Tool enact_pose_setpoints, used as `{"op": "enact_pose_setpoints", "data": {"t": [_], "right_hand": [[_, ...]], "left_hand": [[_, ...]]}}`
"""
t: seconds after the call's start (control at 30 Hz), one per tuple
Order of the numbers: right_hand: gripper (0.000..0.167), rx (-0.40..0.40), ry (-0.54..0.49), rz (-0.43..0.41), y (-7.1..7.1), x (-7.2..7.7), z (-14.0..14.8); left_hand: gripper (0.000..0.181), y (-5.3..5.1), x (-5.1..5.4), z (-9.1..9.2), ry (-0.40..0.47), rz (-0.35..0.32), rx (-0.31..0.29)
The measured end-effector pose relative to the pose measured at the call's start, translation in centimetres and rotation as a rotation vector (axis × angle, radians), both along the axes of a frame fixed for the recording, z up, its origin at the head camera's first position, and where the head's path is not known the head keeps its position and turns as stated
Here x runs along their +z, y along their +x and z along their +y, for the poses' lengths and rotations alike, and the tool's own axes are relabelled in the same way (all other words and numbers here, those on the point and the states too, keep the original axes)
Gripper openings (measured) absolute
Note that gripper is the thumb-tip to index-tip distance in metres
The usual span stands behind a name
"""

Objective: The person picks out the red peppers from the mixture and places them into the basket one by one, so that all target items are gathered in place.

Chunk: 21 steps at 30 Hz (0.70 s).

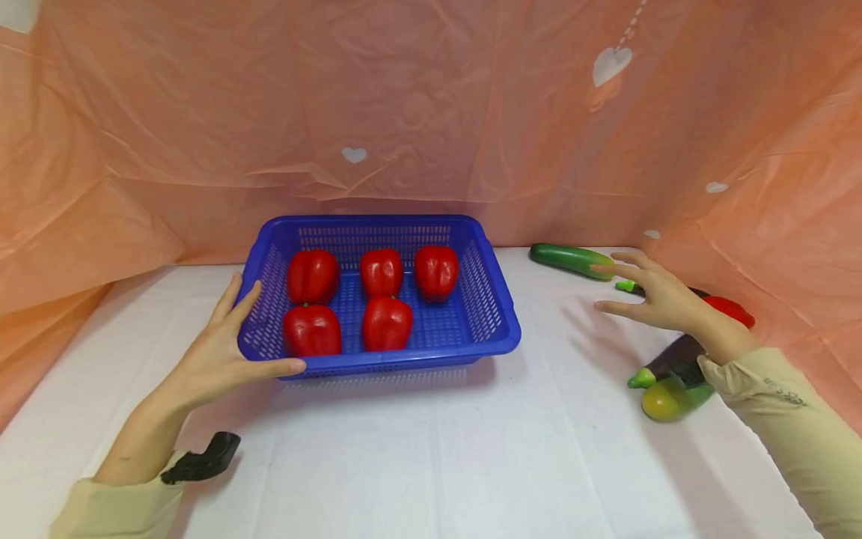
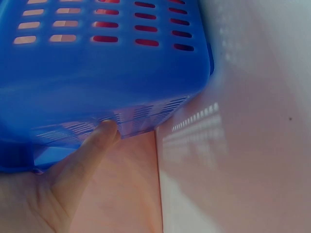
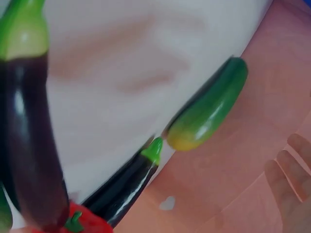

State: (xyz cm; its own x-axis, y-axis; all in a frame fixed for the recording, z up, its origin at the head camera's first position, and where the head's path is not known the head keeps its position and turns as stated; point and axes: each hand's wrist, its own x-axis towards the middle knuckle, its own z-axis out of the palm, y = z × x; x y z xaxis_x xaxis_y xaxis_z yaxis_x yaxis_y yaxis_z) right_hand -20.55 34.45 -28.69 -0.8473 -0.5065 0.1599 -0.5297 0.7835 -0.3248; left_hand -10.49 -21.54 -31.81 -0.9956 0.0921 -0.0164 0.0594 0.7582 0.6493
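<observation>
A blue plastic basket [image 1: 488, 348] holds several red bell peppers [image 1: 381, 273]. At its near left corner is my left hand [image 1: 218, 358], thumb along the front rim and fingers spread beside the left wall. The left wrist view has one digit [image 2: 90, 150] of that hand against the outer wall of the basket. On the right, my right hand [image 1: 663, 294] hovers with spread fingers and nothing in them. Below and around it lie a green cucumber-like vegetable [image 1: 569, 258], a slim dark eggplant [image 3: 124, 187], a larger eggplant [image 3: 31, 131] and a red pepper [image 1: 730, 308], partly hidden.
A yellow-green vegetable [image 1: 667, 399] lies near the right forearm, partly covered by it. The white cloth [image 1: 431, 457] covers the table. Orange sheeting [image 1: 404, 97] with white hearts rises behind and along both sides.
</observation>
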Motion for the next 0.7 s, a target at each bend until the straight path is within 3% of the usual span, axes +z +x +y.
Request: {"op": "enact_pose_setpoints", "data": {"t": [0.4, 0.7], "right_hand": [[0.059, -0.072, 0.068, -0.019, 0.1, 0.0, 2.4], [0.055, -0.063, 0.083, 0.05, 0.3, -0.6, 4.6]], "left_hand": [[0.125, 0.0, 0.1, -0.1, -0.005, 0.012, -0.002], [0.125, 0.0, 0.0, -0.1, -0.002, 0.017, -0.005]]}}
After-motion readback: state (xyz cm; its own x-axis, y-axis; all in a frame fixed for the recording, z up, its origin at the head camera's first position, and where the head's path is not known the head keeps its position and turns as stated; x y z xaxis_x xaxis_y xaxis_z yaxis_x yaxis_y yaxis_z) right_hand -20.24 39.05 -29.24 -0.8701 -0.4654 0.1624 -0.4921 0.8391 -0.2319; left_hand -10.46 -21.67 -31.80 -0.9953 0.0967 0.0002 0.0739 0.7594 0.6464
